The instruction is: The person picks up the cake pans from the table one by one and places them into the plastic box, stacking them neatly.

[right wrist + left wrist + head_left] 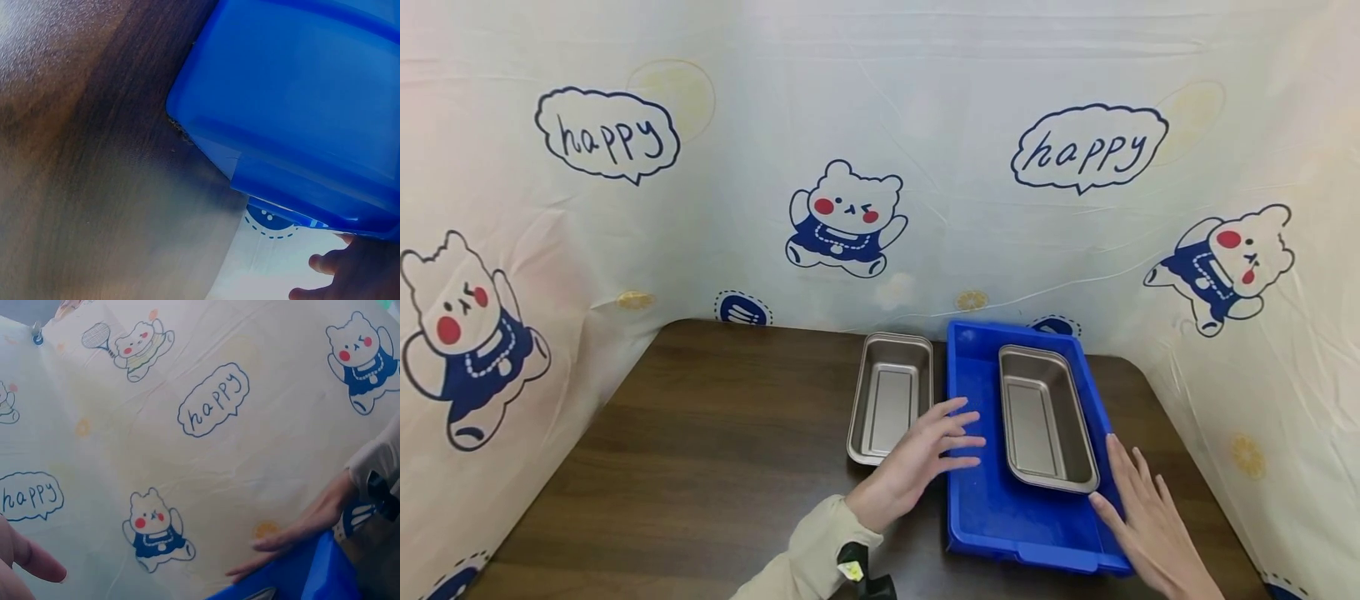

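A blue plastic tray [981,517] lies on the table with a metal loaf pan [1037,417] inside it, toward its right wall. Left of the tray, a second loaf pan [891,400] sits on the tabletop. My left hand [913,462] hovers with spread fingers between that pan and the tray, covering the pan's near right corner; it grips nothing. Along the tray's right side my right hand [1153,521] extends straight fingers, at or against the rim; contact is hard to tell. The right wrist view shows the tray's side [281,81] up close.
The brown wooden table [700,442] stretches to the left of the pans. A printed cloth [955,125] with bears and "happy" bubbles hangs around its back and sides. The tray's far end stands close to the cloth.
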The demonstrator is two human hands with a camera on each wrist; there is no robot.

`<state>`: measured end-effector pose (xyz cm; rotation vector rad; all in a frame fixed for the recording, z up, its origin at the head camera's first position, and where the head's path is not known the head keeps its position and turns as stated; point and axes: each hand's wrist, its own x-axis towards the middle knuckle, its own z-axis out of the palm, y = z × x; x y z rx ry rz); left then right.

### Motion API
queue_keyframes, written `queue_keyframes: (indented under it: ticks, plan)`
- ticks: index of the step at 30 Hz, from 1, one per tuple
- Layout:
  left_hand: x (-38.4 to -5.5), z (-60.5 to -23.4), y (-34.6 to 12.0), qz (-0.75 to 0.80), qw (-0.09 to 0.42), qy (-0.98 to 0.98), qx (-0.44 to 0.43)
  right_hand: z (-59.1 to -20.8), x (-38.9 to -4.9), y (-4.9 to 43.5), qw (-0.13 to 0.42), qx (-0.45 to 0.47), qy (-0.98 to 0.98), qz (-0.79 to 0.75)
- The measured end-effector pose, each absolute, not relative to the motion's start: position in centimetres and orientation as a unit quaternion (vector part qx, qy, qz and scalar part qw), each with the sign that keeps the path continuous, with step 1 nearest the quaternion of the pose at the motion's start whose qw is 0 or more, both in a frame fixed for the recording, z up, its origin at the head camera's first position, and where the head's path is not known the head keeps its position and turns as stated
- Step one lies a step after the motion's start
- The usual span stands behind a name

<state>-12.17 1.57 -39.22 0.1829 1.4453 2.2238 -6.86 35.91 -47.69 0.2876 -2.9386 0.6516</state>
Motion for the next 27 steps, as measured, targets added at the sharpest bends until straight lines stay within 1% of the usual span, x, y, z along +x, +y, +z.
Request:
queue_keyframes:
  ticks: [7,18,22,27]
  plan:
    - [-12.5,-40.2,-1.2,0.808,0.203,0.550,0.066,-47.8,-6.8,35.9,0.061,0.096,-0.970,0.217]
    - [-13.1,-42.0,-4.1,0.786,0.142,0.602,0.031,-47.9,-7.0,35.8,0.055,0.088,-0.970,0.219]
    - [-13.2,-42.5,-5.2,0.776,0.136,0.615,0.022,-47.9,-7.0,35.9,0.053,0.087,-0.970,0.221]
    - [-13.6,-43.0,-7.1,0.763,0.151,0.628,0.025,-47.8,-7.0,35.9,0.055,0.090,-0.970,0.221]
